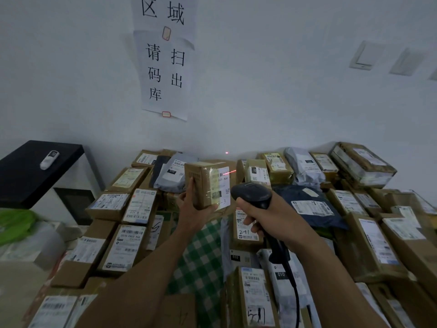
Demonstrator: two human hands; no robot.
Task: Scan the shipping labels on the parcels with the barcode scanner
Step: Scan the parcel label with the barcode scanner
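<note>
The small cardboard parcel is a brown box wrapped in glossy clear tape, held upright above the heap near the middle of the view. A white shipping label covers its right face, with printed barcodes, a QR code and a handwritten mark at the bottom. A thin red laser line falls across the label's upper edge, and a red dot shows on the wall behind. The left hand grips the box from below and the left, thumb up its side. The right hand is wrapped round the handle of a black barcode scanner, whose head sits just right of the label; its cable hangs down.

Below, boxed parcels and poly mailers, among them a dark blue mailer, lie packed side by side on a green checked cloth. At the left stands a black-topped cabinet with a small white device on it, and a green plastic bag lies before it. On the white wall hang paper signs in Chinese characters, with switch plates at the right.
</note>
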